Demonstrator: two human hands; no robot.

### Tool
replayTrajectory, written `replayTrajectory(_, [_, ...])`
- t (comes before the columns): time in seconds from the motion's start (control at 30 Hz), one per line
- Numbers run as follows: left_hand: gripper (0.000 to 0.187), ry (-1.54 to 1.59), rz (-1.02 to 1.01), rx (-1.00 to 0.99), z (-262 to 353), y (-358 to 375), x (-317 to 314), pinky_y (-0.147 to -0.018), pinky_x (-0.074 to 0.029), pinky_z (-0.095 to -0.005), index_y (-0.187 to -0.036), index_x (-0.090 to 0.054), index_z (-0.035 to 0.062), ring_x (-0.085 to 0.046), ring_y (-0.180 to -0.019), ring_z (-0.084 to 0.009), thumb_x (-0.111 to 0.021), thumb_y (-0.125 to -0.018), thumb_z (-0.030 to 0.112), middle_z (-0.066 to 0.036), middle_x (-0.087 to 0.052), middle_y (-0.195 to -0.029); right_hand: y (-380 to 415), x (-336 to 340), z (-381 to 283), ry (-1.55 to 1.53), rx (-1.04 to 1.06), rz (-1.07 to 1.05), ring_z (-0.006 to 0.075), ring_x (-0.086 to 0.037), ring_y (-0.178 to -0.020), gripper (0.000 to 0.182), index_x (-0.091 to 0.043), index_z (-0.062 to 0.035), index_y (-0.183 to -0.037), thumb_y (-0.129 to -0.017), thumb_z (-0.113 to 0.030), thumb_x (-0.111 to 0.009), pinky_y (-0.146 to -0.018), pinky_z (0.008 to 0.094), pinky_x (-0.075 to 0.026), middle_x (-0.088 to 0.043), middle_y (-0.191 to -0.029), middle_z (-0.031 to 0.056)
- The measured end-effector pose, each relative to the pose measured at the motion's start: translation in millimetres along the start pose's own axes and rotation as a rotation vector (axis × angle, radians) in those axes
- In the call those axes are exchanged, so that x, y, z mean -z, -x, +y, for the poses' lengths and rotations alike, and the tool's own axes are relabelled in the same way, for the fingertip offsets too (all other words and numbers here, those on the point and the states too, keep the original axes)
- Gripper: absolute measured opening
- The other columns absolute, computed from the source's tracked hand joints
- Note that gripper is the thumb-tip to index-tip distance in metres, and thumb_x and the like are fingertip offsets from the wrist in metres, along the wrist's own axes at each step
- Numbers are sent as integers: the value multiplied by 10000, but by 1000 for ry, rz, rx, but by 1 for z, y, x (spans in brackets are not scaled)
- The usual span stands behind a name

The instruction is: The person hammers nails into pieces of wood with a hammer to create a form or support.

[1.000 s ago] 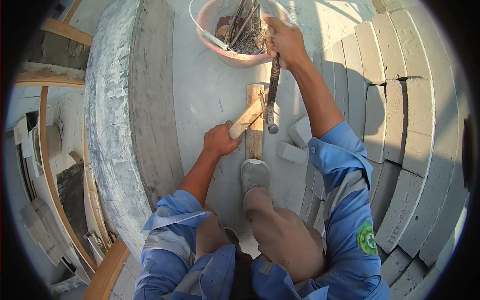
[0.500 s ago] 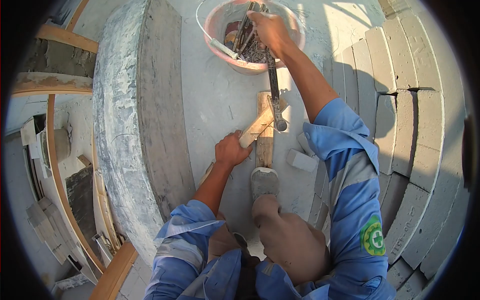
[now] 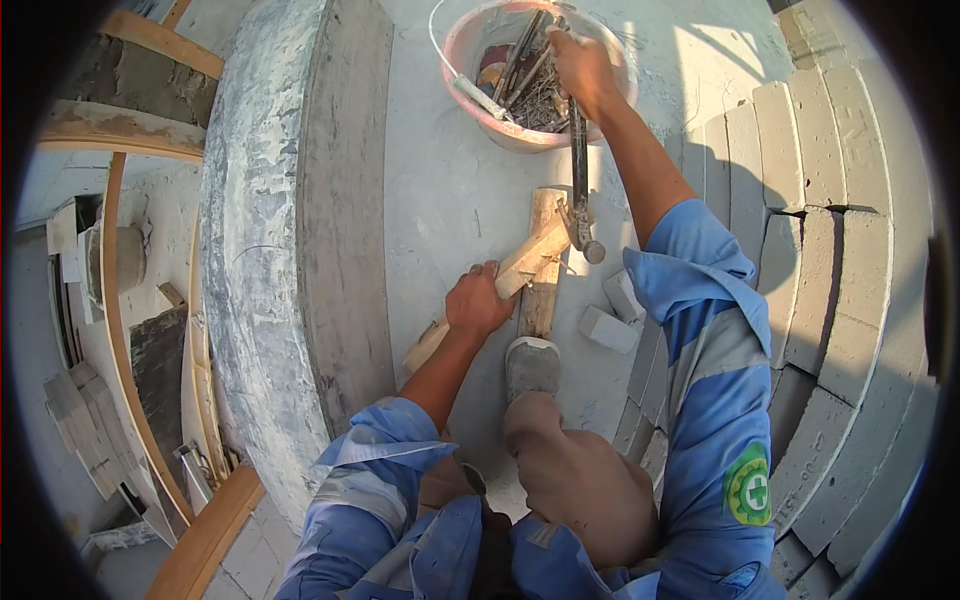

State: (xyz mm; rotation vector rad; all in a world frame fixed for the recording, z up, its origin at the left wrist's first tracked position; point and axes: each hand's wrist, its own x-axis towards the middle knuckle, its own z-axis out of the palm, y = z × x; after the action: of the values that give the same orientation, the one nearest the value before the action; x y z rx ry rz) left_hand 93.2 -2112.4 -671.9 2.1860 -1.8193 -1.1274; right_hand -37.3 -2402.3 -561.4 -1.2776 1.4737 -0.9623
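My left hand (image 3: 480, 300) is wrapped round a short wooden piece (image 3: 530, 258) with nails sticking out of it. This piece lies slantwise across another wooden board (image 3: 541, 300) on the floor, which a shoe (image 3: 532, 368) touches at its near end. My right hand (image 3: 583, 68) grips a dark metal hammer (image 3: 580, 170) by its upper end. The hammer's head hangs down beside the far end of the held wood, close to a nail. Just behind the hammer, a pink bucket (image 3: 620, 75) holds nails and metal rods.
A long grey concrete beam (image 3: 345, 200) runs along the left. Grey blocks (image 3: 845, 240) are stacked on the right, and small block pieces (image 3: 607, 329) lie near the shoe. Wooden frames (image 3: 113, 250) stand at the far left.
The view has shifted, so most things appear further right. The hammer head has moved slightly relative to the held wood, and more of the wood shows behind my left hand.
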Motion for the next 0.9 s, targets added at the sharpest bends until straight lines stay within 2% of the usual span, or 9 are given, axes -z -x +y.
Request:
replayTrajectory(0.07, [568, -11, 30, 15, 0, 1, -5, -901, -509, -436, -1207, -614, 55, -623, -1061, -338, -740, -738, 350, -140, -641, -1142, 0, -5, 6, 101, 76, 13, 106, -454, -520, 343, -579, -17, -781, -947, -318, -572, -457, 299, -383, -491, -618, 8])
replayTrajectory(0.13, [573, 5, 21, -5, -4, -4, -2, -912, -504, -435, -1212, -611, 48, -614, -1078, -334, -736, -739, 346, -140, -637, -1153, -5, -14, 15, 169, 286, 100, 262, -620, -633, 433, -630, 77, -855, -939, -332, -516, -671, 412, -487, -610, -646, 173])
replayTrajectory(0.27, [583, 34, -64, -47, -10, -9, 2, -921, -500, -443, -1232, -606, 43, -618, -1070, -340, -728, -742, 335, -165, -643, -1135, 3, -26, 7, 138, 134, 36, 300, -640, -737, 440, -638, 85, -879, -934, -333, -515, -772, 426, -472, -642, -711, 215])
replayTrajectory(0.37, [580, 69, -196, -4, -7, -10, 7, -912, -504, -452, -1228, -605, 33, -632, -1033, -360, -724, -743, 327, -200, -651, -1078, 4, -25, 5, 135, 216, 72, 293, -628, -741, 446, -640, 78, -860, -927, -347, -519, -757, 419, -468, -651, -739, 224])
replayTrajectory(0.47, [576, -4, -145, -15, 1, -3, 3, -883, -516, -457, -1203, -609, 22, -647, -982, -376, -725, -735, 336, -222, -653, -1019, -1, -7, 14, 118, 246, 164, 302, -612, -756, 455, -638, 77, -861, -923, -357, -517, -764, 420, -460, -646, -743, 226])
replayTrajectory(0.57, [584, -48, -163, -34, 0, -5, 12, -848, -529, -458, -1188, -610, 11, -653, -960, -378, -721, -730, 354, -224, -651, -1004, -9, 20, 30, 170, 179, 240, 260, -586, -642, 423, -620, 67, -810, -927, -330, -532, -657, 400, -460, -623, -687, 179])
replayTrajectory(0.67, [574, -51, -136, -60, -7, -11, 11, -824, -536, -460, -1172, -613, 8, -660, -938, -377, -715, -729, 358, -223, -653, -1002, 6, 32, 16, -104, 50, 259, 186, -520, -513, 379, -590, 21, -737, -930, -304, -556, -506, 356, -432, -572, -627, 98])
replayTrajectory(0.73, [558, -52, -126, -65, -8, -13, 12, -818, -537, -463, -1157, -615, 8, -661, -928, -381, -712, -729, 351, -223, -653, -997, 17, 36, 5, -227, -57, 220, 106, -431, -450, 357, -544, -31, -751, -934, -331, -608, -389, 275, -351, -493, -603, 26])
replayTrajectory(0.9, [519, -46, -101, -89, -9, -12, 10, -803, -538, -470, -1124, -619, 15, -664, -897, -391, -705, -727, 338, -225, -653, -971, 15, 17, 7, -106, 39, 166, 126, -462, -465, 339, -575, -38, -792, -938, -344, -596, -420, 296, -365, -493, -583, 23])
